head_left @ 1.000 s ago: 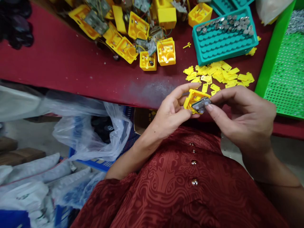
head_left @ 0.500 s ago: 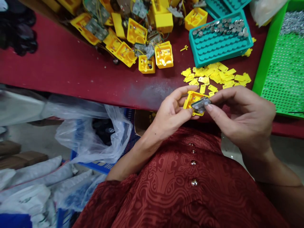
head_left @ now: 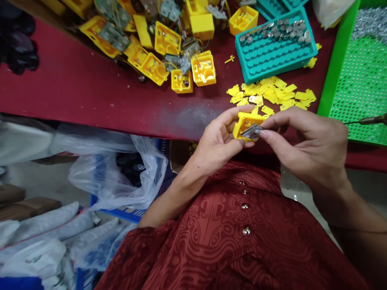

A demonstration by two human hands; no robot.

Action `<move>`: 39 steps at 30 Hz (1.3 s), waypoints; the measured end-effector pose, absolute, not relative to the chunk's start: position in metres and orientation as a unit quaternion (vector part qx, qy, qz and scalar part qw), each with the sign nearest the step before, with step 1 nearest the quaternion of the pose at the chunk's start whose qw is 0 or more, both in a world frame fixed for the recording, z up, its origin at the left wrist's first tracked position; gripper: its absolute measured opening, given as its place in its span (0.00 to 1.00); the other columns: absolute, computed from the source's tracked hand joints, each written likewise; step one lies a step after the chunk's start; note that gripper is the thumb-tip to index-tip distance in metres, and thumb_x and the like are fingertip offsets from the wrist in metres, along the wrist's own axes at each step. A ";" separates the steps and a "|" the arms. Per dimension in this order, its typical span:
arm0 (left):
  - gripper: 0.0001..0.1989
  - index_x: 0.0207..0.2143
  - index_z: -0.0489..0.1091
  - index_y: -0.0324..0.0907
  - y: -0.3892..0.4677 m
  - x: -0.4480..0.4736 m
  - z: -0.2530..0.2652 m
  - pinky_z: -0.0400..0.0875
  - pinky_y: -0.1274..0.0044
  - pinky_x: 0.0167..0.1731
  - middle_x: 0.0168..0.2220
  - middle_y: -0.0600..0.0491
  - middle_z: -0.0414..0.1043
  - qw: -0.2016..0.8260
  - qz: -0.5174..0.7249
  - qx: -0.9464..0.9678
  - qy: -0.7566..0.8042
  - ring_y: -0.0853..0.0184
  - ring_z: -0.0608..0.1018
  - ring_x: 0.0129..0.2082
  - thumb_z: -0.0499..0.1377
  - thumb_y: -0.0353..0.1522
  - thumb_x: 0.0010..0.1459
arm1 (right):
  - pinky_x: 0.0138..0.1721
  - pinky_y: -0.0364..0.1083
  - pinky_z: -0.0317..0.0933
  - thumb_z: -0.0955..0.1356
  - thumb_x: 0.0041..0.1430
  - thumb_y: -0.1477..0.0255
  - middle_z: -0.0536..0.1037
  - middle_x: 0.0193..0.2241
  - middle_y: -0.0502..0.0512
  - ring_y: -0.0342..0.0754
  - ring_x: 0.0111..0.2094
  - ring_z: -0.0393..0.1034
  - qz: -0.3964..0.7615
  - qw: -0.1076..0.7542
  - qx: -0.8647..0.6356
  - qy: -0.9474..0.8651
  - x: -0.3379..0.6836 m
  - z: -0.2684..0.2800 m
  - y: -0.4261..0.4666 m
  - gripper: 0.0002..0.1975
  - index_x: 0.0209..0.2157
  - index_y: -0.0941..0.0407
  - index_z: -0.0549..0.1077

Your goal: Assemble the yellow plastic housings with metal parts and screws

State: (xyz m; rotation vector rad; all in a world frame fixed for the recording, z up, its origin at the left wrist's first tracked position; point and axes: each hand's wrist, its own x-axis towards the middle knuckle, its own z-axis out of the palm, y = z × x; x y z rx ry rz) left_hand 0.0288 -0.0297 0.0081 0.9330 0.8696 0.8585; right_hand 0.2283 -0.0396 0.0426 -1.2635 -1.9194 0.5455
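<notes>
My left hand (head_left: 219, 139) grips a small yellow plastic housing (head_left: 237, 128) by its sides, its open face turned up. A grey part like a gear or circuit module (head_left: 251, 132) lies tilted at the mouth of the housing, partly inside it. The thumb and forefinger of my right hand (head_left: 305, 141) pinch that grey part at its right end. Just beyond the hands, flat yellow plates (head_left: 269, 92) lie in a loose pile on the dark red table (head_left: 127, 92).
A teal ridged tray (head_left: 272, 60) with round metal pieces stands behind the pile. At right is a green perforated basket (head_left: 356, 80) with screws; a screwdriver-like tool (head_left: 371, 120) crosses it. Yellow housings with wired modules (head_left: 163, 38) crowd the back. A plastic-lined blue crate (head_left: 121, 209) sits below left.
The grey part sits slightly lower and further left in the housing, with my right hand following. The tool tip at the right edge shows more. The whole view has shifted slightly.
</notes>
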 end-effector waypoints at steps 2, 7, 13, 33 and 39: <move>0.31 0.62 0.75 0.45 -0.029 0.029 0.007 0.85 0.77 0.44 0.59 0.49 0.82 0.719 0.390 0.419 0.393 0.60 0.86 0.54 0.75 0.35 0.56 | 0.29 0.42 0.64 0.74 0.64 0.80 0.81 0.31 0.48 0.41 0.29 0.74 0.217 0.393 -0.500 -0.740 0.226 0.042 -0.040 0.06 0.36 0.55 0.78; 0.29 0.59 0.75 0.45 -0.028 0.033 0.003 0.84 0.79 0.41 0.56 0.50 0.83 0.718 0.400 0.408 0.397 0.63 0.86 0.51 0.73 0.32 0.56 | 0.25 0.40 0.62 0.74 0.62 0.80 0.81 0.31 0.48 0.39 0.26 0.72 0.231 0.416 -0.508 -0.718 0.223 0.040 -0.041 0.06 0.35 0.55 0.77; 0.29 0.60 0.73 0.45 -0.027 0.032 -0.001 0.85 0.77 0.44 0.58 0.49 0.81 0.718 0.400 0.427 0.378 0.61 0.85 0.54 0.73 0.32 0.57 | 0.28 0.41 0.66 0.73 0.62 0.79 0.81 0.31 0.48 0.40 0.27 0.73 0.244 0.406 -0.503 -0.723 0.226 0.039 -0.039 0.05 0.35 0.54 0.77; 0.28 0.59 0.74 0.47 -0.026 0.036 0.014 0.85 0.69 0.52 0.57 0.49 0.80 0.706 0.385 0.447 0.391 0.57 0.85 0.54 0.73 0.34 0.56 | 0.44 0.49 0.72 0.71 0.69 0.80 0.83 0.35 0.52 0.47 0.38 0.79 0.150 0.390 -0.426 -0.803 0.230 0.044 -0.035 0.05 0.38 0.55 0.76; 0.31 0.60 0.73 0.46 -0.027 0.039 0.010 0.84 0.72 0.51 0.60 0.48 0.81 0.731 0.373 0.422 0.385 0.58 0.83 0.56 0.73 0.36 0.55 | 0.42 0.50 0.70 0.70 0.69 0.80 0.83 0.34 0.53 0.49 0.36 0.78 0.120 0.355 -0.433 -0.820 0.234 0.044 -0.034 0.06 0.37 0.56 0.78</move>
